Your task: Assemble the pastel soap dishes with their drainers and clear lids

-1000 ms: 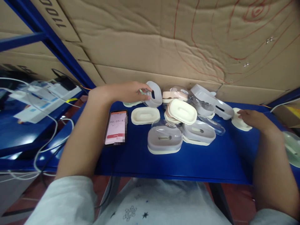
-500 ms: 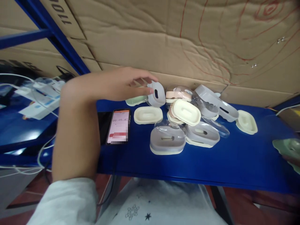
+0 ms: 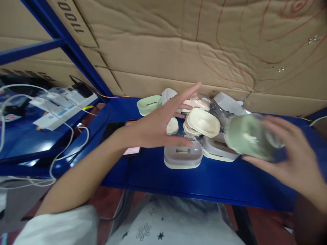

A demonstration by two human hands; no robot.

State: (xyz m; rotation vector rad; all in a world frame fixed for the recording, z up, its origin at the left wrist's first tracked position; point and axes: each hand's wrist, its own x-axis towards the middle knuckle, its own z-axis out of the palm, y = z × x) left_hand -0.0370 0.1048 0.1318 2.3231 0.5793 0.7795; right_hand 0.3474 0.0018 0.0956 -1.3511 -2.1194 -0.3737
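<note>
My left hand [image 3: 163, 124], fingers spread and holding nothing, hovers over the left part of a cluster of soap-box-like parts. At the right, my right hand [image 3: 291, 153] grips a green box with a clear cover [image 3: 245, 136], blurred by motion. Under and around my hands lie a grey box on a cream base [image 3: 183, 154], another grey box [image 3: 219, 148], cream trays [image 3: 204, 122] and a peach box [image 3: 198, 102]. A green box [image 3: 149, 103] sits at the back left, beside an upright grey part [image 3: 168, 94] partly hidden by my left hand.
A phone [image 3: 131, 151] lies partly under my left forearm, next to a dark object. Further left are a white power strip [image 3: 51, 115] and loose cables. Cardboard [image 3: 153, 51] stands behind the blue table [image 3: 153, 177], with a blue frame bar at the left.
My left hand has left the upright grey part and moved right and nearer, fingers spread. My right hand has come into view holding the green box, which was at the right edge.
</note>
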